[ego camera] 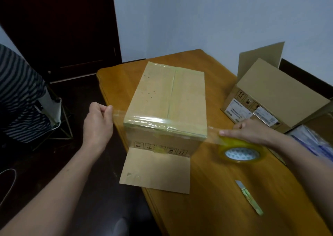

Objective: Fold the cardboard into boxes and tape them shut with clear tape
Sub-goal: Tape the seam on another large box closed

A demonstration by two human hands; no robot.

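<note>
Left hand (98, 122) pinches the free end of the tape (162, 120) between thumb and curled fingers, out at nine o'clock of the box (167, 95). Right hand (246, 131) is wrapped over the roll (240, 152) at four o'clock, forefinger pointing along the strip. Between them the tape runs taut across the box's near top edge, long axis nine to three, square to the taped centre seam running twelve to six. The box sits on the table (207, 181), top closed, and the strip looks to be touching that near edge. The job now, I reckon, is pressing both overhanging ends down the side walls. The left hand is nearer its corner; the right stands a little further off with the roll. Watch the room: the table edge falls away just under the left hand, and a flat cardboard flap (155, 171) juts over it at six o'clock. An open box (270, 95) crowds two o'clock, and a knife (249, 198) lies at five o'clock, handy for the cut.
</note>
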